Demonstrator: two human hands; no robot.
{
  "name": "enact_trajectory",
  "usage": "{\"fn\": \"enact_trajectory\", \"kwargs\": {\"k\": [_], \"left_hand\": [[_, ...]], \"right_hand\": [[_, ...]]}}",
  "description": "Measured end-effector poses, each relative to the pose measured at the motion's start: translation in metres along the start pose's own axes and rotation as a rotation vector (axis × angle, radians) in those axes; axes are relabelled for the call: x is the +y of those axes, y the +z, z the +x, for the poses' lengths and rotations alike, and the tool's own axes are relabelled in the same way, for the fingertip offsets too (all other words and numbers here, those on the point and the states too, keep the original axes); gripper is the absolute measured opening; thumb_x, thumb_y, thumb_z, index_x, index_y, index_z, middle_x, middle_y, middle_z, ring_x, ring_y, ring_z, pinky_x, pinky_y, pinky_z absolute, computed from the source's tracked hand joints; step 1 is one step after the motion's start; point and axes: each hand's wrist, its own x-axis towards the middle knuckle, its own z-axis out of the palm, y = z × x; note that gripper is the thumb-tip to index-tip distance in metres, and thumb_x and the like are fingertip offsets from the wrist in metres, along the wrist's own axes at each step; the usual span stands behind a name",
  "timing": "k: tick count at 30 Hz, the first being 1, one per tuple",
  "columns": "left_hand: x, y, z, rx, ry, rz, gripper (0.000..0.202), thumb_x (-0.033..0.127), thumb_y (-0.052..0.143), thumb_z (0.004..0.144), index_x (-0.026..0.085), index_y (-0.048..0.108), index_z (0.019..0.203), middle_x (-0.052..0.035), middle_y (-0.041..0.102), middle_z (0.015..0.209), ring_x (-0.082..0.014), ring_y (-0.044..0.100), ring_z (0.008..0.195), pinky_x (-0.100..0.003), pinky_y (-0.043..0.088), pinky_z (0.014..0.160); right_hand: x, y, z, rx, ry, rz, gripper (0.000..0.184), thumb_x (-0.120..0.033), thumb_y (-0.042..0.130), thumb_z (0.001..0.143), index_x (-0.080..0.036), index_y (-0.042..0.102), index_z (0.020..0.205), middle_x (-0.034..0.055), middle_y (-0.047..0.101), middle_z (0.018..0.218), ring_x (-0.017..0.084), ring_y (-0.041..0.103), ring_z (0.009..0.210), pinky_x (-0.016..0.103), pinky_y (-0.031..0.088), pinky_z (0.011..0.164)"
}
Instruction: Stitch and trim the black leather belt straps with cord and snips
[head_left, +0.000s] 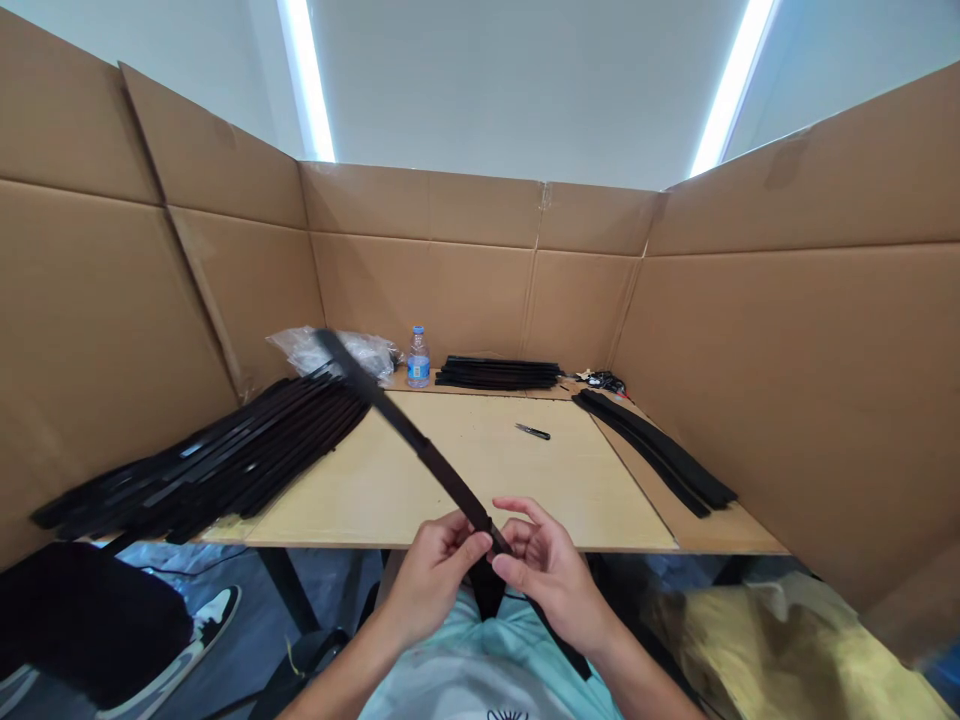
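Observation:
A long, thin black strip (429, 452) slants up and left from my lap across the front of the table. My left hand (444, 562) pinches it between thumb and fingers near its lower part. Close beside it, my right hand (546, 562) grips the same strip with the thumb, its index finger raised away. The strip's lower end hangs past my right wrist over my lap. Whether it is fabric or plastic I cannot tell. A small black-handled cutter with a metal tip (533, 432) lies on the tabletop beyond my hands.
A large heap of black strips (225, 450) covers the table's left side. More black strips lie in a stack (499, 373) at the back and a pair (652, 450) at right. A water bottle (418, 358) stands by clear plastic bags (360, 350). Cardboard walls (427, 280) surround the table.

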Motion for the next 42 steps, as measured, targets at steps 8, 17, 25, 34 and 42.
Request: {"fn": "enact_trajectory", "kwargs": {"k": [8,17,25,34,42], "left_hand": [[-0.002,0.001,-0.003,-0.042,0.007,0.021,0.034,0.044,0.058,0.083,0.011,0.067,0.082,-0.0055,0.066,0.071,-0.0168,0.059,0.067,-0.025,0.048,0.061],[0.006,0.009,-0.008,-0.2,-0.082,-0.159,0.036,0.047,0.053,0.086,0.013,0.063,0.089,-0.0027,0.063,0.056,-0.02,0.064,0.055,-0.033,0.052,0.063],[0.005,0.017,-0.012,-0.107,-0.035,-0.042,0.03,0.041,0.054,0.086,0.014,0.063,0.078,-0.0054,0.069,0.062,-0.0195,0.066,0.059,-0.03,0.052,0.065],[-0.007,0.008,-0.002,0.06,-0.03,-0.094,0.035,0.044,0.054,0.086,0.014,0.057,0.067,-0.0009,0.06,0.057,-0.0132,0.057,0.053,-0.024,0.046,0.056],[0.005,0.003,-0.002,-0.004,-0.003,0.046,0.04,0.048,0.059,0.081,0.01,0.07,0.086,-0.0045,0.064,0.071,-0.0148,0.053,0.063,-0.026,0.046,0.063]], "right_hand": [[-0.001,0.006,-0.001,0.039,-0.013,-0.074,0.035,-0.035,0.082,0.066,-0.017,0.054,0.077,-0.0006,0.06,0.073,0.013,0.058,0.069,0.024,0.048,0.065],[0.002,0.009,-0.002,-0.023,0.061,0.03,0.044,-0.06,0.053,0.086,-0.02,0.036,0.075,-0.0066,0.053,0.05,0.003,0.036,0.032,0.012,0.024,0.032],[0.001,0.011,-0.004,0.081,0.092,-0.105,0.049,-0.064,0.05,0.084,-0.02,0.036,0.069,-0.0095,0.044,0.042,0.002,0.029,0.027,0.012,0.018,0.028],[-0.002,0.008,-0.001,0.036,-0.001,0.03,0.035,-0.049,0.066,0.081,-0.017,0.05,0.081,0.0007,0.061,0.072,0.009,0.052,0.057,0.02,0.04,0.052],[0.0,-0.003,0.001,-0.076,0.053,-0.075,0.039,-0.032,0.081,0.069,-0.018,0.063,0.101,0.0033,0.065,0.089,0.016,0.059,0.085,0.027,0.047,0.077]]}}
